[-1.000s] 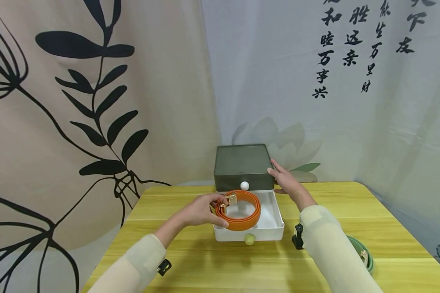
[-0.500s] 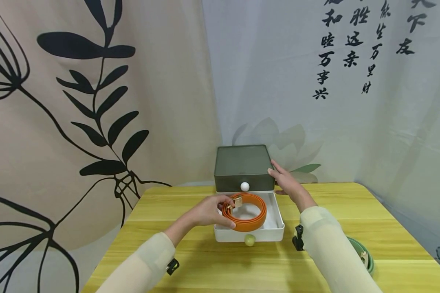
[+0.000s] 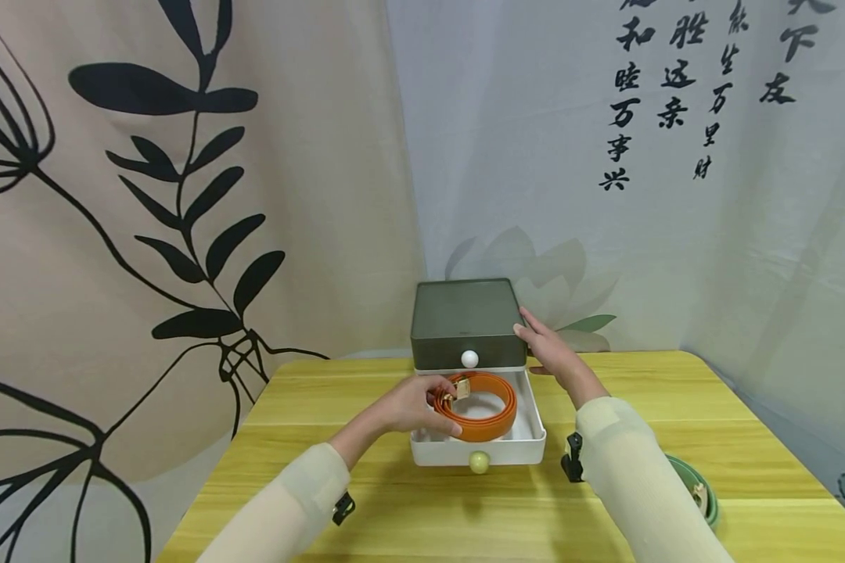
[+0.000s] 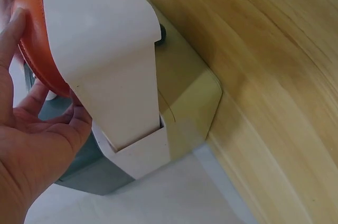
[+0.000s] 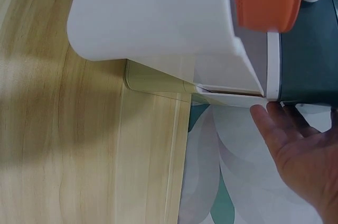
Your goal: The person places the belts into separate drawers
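Observation:
A coiled orange belt with a gold buckle is over the pulled-out white drawer, partly within its walls. My left hand grips the coil at its left side, thumb in front and fingers by the buckle; in the left wrist view the hand is beside the drawer wall. The drawer belongs to a small box with a dark green upper section. Against the right side of that section rests my right hand, fingers extended; in the right wrist view its fingertips touch the box's side.
A white knob marks the green section, and a yellow-green knob the open drawer. A green bowl with small pale contents is partly behind the right sleeve. The wooden table meets a printed curtain behind.
My left hand has carried the coiled belt to the right and slightly down, further over the open drawer. My right hand has stayed at the box's side.

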`<state>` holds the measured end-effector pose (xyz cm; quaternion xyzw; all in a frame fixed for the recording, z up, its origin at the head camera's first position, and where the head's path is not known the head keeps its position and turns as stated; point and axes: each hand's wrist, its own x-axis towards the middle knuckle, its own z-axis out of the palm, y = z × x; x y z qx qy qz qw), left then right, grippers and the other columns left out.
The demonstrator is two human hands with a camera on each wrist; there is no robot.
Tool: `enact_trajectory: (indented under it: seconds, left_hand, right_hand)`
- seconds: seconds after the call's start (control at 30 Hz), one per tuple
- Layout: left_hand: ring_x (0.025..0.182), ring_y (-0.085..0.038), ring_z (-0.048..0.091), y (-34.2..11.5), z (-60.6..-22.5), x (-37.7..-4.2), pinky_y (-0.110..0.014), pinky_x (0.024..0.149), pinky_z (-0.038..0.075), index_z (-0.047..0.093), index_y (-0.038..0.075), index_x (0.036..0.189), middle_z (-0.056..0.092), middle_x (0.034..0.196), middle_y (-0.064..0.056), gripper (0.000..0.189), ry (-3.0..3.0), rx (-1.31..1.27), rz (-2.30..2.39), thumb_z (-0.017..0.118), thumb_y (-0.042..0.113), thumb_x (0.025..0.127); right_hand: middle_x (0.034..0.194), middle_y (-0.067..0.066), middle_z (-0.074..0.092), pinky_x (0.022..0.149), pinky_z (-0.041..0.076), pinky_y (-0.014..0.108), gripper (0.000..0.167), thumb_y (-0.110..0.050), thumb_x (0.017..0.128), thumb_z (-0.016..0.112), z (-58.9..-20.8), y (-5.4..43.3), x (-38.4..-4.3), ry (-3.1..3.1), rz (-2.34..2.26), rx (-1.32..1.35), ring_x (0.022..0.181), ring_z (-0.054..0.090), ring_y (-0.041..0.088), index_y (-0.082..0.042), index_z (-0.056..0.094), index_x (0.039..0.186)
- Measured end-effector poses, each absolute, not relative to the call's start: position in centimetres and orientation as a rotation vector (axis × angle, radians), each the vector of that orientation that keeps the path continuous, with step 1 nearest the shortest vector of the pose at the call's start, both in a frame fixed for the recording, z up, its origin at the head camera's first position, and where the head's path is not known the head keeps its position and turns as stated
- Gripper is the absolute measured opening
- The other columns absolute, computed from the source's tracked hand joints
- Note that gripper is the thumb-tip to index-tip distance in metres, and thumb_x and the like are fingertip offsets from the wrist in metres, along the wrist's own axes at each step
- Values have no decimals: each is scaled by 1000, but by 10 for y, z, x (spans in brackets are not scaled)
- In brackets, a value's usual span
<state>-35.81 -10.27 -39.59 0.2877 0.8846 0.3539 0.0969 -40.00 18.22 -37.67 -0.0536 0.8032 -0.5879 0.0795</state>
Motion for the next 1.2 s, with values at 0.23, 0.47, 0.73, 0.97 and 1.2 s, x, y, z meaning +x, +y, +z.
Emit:
enact_trajectory:
  seconds: [0.23,0.47,0.73,0.97,1.2]
  left_hand:
    - [88,-16,56,-99,-395,-360,-33,75,48,65,13,116,62,103,6,55,2634,832,1035,90,36,72]
    - [87,-14,55,-98,-394,-361,-32,74,48,65,13,117,61,102,7,56,2640,830,995,89,37,73]
    - [79,-13,53,-96,-397,-365,-30,68,45,66,11,112,61,94,4,51,2676,829,909,89,36,73]
    - [96,-20,58,-91,-401,-362,-33,79,48,66,10,115,64,105,0,51,2757,884,812,89,30,74]
    - [101,-26,60,-93,-398,-359,-38,84,49,67,6,117,65,109,-8,43,2770,885,951,83,23,82]
  right_hand:
    - [164,19,0,108,30,64,64,-43,108,35,-377,181,-401,2405,-1759,-169,143,19,50,-32,-1,160]
    - [164,19,0,108,29,65,65,-43,107,35,-378,181,-402,2403,-1757,-157,143,20,50,-32,-1,160]
    - [164,20,1,107,31,64,65,-43,107,35,-379,182,-403,2396,-1761,-159,143,22,49,-31,-1,160]
    - [164,20,1,108,29,65,64,-42,108,34,-379,182,-402,2394,-1760,-167,143,20,50,-32,-2,160]
    - [164,20,1,108,29,65,64,-43,108,35,-379,181,-402,2397,-1761,-163,143,20,50,-32,-2,160]
